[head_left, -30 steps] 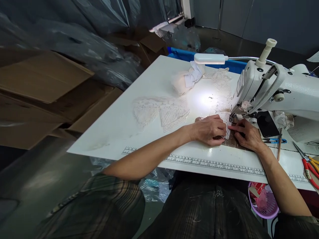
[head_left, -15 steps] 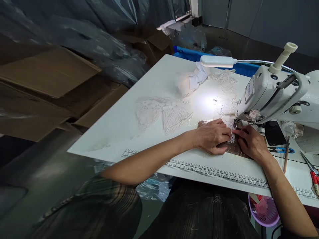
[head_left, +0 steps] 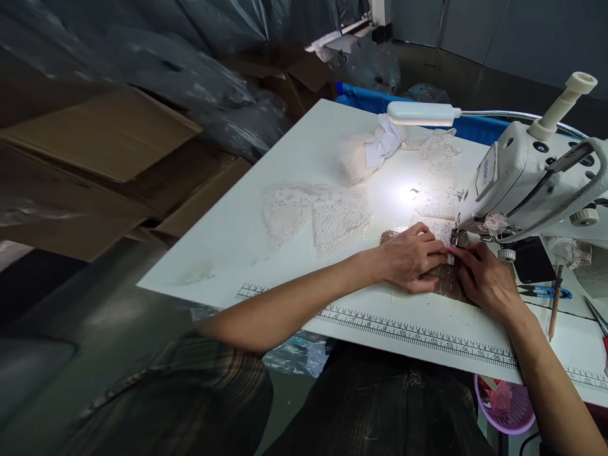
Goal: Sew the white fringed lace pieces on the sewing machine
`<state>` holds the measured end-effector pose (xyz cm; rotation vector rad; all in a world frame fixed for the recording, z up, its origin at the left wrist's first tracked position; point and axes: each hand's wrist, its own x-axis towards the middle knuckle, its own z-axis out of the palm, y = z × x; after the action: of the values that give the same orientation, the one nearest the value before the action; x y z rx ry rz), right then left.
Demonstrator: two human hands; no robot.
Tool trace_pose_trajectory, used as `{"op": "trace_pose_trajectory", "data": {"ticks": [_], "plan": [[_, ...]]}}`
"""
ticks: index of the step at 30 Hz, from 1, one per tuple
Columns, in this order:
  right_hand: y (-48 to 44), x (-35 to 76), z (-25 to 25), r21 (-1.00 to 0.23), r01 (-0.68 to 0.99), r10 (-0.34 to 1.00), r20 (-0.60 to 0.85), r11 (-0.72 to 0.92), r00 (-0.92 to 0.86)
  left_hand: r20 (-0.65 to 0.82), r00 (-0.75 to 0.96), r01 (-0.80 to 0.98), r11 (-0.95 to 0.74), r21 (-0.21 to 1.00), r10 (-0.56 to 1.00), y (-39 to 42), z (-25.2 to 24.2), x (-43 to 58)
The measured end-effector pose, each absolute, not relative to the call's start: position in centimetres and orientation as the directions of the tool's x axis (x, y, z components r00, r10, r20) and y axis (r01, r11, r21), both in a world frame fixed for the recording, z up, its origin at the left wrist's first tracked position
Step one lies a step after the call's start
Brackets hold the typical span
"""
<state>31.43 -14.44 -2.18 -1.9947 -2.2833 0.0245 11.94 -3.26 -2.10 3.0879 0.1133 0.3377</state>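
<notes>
White lace lies under the presser foot of a white sewing machine. My left hand rests left of the foot, fingers curled and pressing on the lace edge. Just in front of the needle area, my right hand pinches the lace near its lower end, its index fingertip close to my left fingers. The fingertips partly hide the lace. Beneath both hands is a brown plate set in the white table. More lace trails toward the back of the table.
Two lace pieces and a pale bundle with a white tag lie left. A lamp hangs above. At right are blue thread snips, a brown stick and a black pad. A purple basket stands below the table.
The view has turned slightly left, so the table and machine appear farther right. Both hands stay at the lace, and less of its lower end shows below my fingers.
</notes>
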Motion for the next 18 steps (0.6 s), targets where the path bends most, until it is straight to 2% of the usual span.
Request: {"op": "trace_pose_trajectory", "data": {"ticks": [5, 12, 18], "plan": [[-14.30, 31.19, -2.38, -0.054, 0.993, 0.991, 0.095, 0.103, -0.097, 0.240, 0.966, 0.083, -0.994, 0.068, 0.097, -3.08, -2.30, 11.99], [-14.65, 31.86, -2.45, -0.163, 0.962, 0.967, 0.169, 0.217, -0.189, 0.257, 0.960, 0.088, -0.991, 0.103, 0.112, -2.92, -2.41, 11.93], [-14.51, 31.25, -2.22, -0.115, 0.985, 0.987, 0.109, 0.130, -0.117, 0.257, 0.958, 0.110, -0.989, 0.097, 0.132, -2.82, -2.25, 12.02]]}}
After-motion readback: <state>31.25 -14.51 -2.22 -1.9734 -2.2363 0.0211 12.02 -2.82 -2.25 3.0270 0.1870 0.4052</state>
